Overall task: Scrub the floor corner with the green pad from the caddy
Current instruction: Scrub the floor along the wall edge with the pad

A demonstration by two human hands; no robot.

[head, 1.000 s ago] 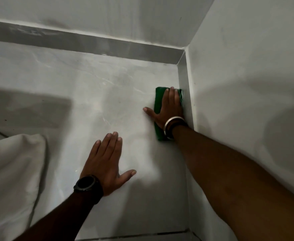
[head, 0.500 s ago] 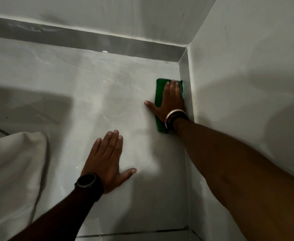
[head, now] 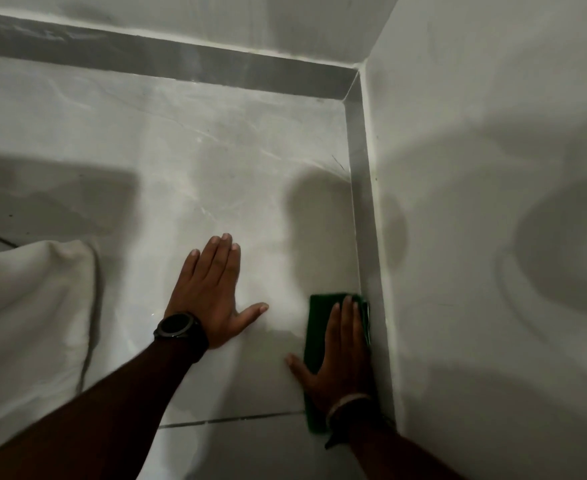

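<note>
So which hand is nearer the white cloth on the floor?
Left. The left hand lies flat on the tile just beside the white cloth; the right hand presses the green pad against the far wall.

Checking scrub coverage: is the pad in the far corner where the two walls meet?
No, the pad lies under the right hand along the right skirting, well short of the corner.

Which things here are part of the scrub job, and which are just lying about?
Job:
- green pad, flat under the right hand, against the skirting
- floor
- left hand, flat on the floor as a brace

Lying about:
- white cloth at left
- watch
- bangle
</note>
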